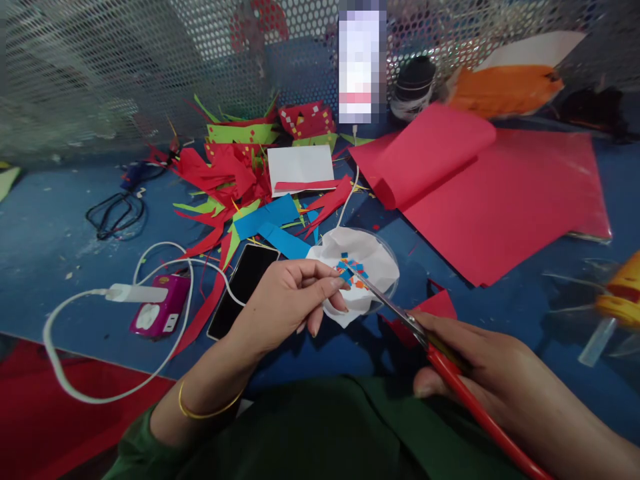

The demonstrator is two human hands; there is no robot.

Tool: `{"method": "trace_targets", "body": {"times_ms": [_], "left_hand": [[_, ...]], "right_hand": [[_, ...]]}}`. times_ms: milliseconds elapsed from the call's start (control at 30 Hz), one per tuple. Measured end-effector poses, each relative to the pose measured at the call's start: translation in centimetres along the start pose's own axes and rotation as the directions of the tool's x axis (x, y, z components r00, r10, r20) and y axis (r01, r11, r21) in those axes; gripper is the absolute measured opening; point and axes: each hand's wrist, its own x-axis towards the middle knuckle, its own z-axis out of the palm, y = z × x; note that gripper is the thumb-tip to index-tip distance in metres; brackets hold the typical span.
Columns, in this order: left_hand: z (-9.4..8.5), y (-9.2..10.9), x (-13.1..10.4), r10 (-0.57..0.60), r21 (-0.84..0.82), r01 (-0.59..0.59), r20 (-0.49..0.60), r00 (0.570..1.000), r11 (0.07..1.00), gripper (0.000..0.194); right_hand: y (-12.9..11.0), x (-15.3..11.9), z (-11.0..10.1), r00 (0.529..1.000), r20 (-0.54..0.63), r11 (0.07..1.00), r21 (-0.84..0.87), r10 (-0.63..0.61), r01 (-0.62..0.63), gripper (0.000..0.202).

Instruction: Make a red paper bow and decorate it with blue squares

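Note:
My left hand [295, 293] pinches a small blue piece of paper [346, 274] between thumb and fingertips. Scissors with red handles [465, 393] are gripped in my right hand [480, 360], their blades pointing up and left to the blue piece. Below both blade tips and fingertips lies a white paper [367, 250] in a clear round dish. Small blue and orange paper bits [361, 283] are gathered on that paper. A red paper scrap [437, 305] lies close to my right hand, partly hidden by it.
Large red sheets [505, 200] cover the right side. Red and green paper scraps [220, 177] and blue strips [267, 217] lie left of centre. A dark phone [240, 287] and a purple adapter [163, 307] with a white cable are at left. A lit phone [360, 67] leans at the back.

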Motion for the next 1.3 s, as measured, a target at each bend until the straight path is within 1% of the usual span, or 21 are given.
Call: {"method": "trace_targets", "body": {"times_ms": [100, 233, 400, 500, 733, 933, 1100, 1300], "left_hand": [[0.02, -0.07, 0.15, 0.001, -0.004, -0.001, -0.003, 1.0, 1.0, 0.017], [-0.02, -0.18, 0.2, 0.005, -0.009, -0.005, -0.015, 1.0, 1.0, 0.018], [-0.02, 0.02, -0.04, 0.023, -0.033, -0.025, -0.045, 0.999, 0.999, 0.019], [0.08, 0.17, -0.01, 0.029, -0.055, -0.033, -0.065, 0.997, 0.998, 0.017], [0.28, -0.02, -0.09, 0.033, -0.085, -0.036, -0.034, 0.999, 0.996, 0.015], [0.34, -0.3, -0.1, 0.042, -0.106, -0.044, -0.02, 0.999, 0.993, 0.012], [0.42, -0.22, -0.14, 0.033, -0.107, -0.035, -0.018, 0.999, 0.994, 0.012], [0.46, -0.25, -0.08, 0.039, -0.103, -0.041, -0.021, 0.999, 0.994, 0.012]], "right_hand": [[0.01, -0.22, 0.03, 1.0, -0.005, 1.0, 0.014, 0.008, -0.008, 0.03], [-0.02, -0.46, -0.01, 0.999, -0.044, 1.0, 0.005, 0.014, -0.014, 0.029], [0.16, -0.32, -0.14, 0.998, -0.048, 0.997, -0.079, -0.03, 0.027, 0.044], [0.39, -0.31, -0.06, 0.997, -0.06, 0.993, -0.111, -0.04, 0.033, 0.048], [0.33, -0.5, 0.19, 0.999, -0.044, 0.996, -0.084, -0.029, 0.026, 0.043], [0.31, -0.35, 0.2, 0.998, -0.048, 0.996, -0.073, -0.047, 0.043, 0.043], [0.72, -0.39, 0.42, 0.993, -0.078, 0.993, -0.082, -0.086, 0.08, 0.044], [0.28, -0.32, 0.23, 0.996, -0.044, 0.995, -0.073, -0.075, 0.072, 0.034]]}}
